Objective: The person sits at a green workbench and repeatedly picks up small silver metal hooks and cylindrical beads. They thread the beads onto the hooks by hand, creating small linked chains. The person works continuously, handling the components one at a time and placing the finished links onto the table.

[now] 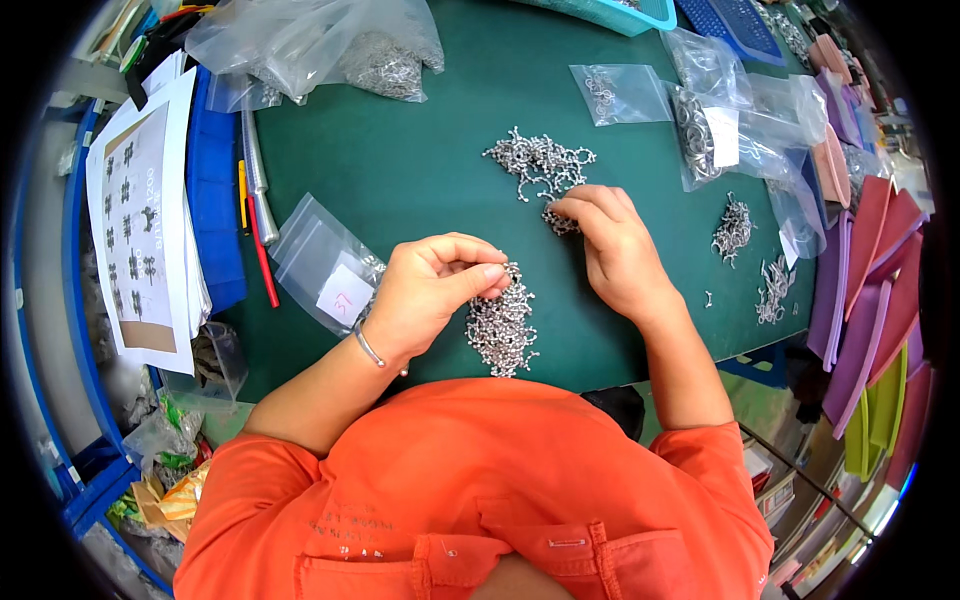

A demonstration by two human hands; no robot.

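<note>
My left hand (pixel 430 290), with a bangle on its wrist, is closed in a pinch. Between thumb and forefinger seems to be a small silver metal piece, just over the upper end of a heap of little silver knobbed pieces (pixel 500 330). My right hand (pixel 622 255) has its fingers curled together, tips down on a small cluster of silver metal pieces (pixel 560 221); whatever they grip is hidden. Just beyond that cluster lies a looser heap of silver curved pieces (pixel 540 160). A clear zip bag (pixel 318 255) with a white label lies beside my left hand.
Green tabletop (pixel 440 170). Two small metal heaps (pixel 733 230) (pixel 776 290) lie at right. Bags of metal parts (pixel 385 65) (pixel 700 130) lie along the far side, near a turquoise basket (pixel 640 18). At left are printed sheets (pixel 140 220), a blue bin (pixel 215 190) and a red pen (pixel 262 255).
</note>
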